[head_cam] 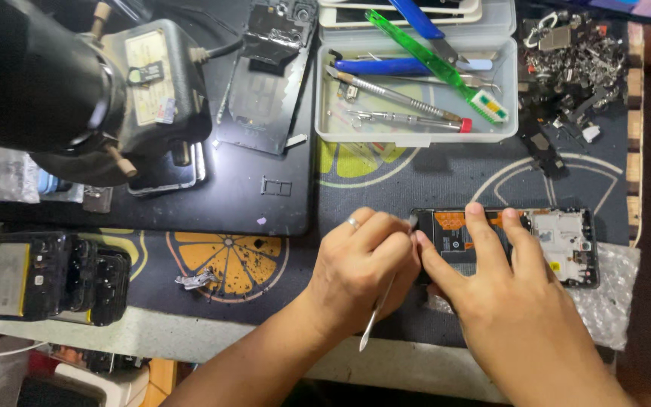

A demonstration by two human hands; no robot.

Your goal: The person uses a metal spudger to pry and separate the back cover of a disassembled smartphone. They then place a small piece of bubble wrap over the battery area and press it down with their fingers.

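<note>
1. On the mat, near its front edge, lies an opened phone, back cover off, with its battery and boards showing.
2. The left hand is closed around a thin pry tool, whose tip meets the phone's left end.
3. The right hand rests on the phone with fingers spread flat on the battery area, pressing rather than gripping.
4. Judging by the bare insides, opening is done; the battery and boards are still seated, so their removal seems to be left.
5. Behind the phone, a clear tray holds tweezers, screwdrivers and a green toothbrush; a heap of small metal parts sits to its right.
6. At far left lie other stripped phones, well apart, below a black microscope.
</note>
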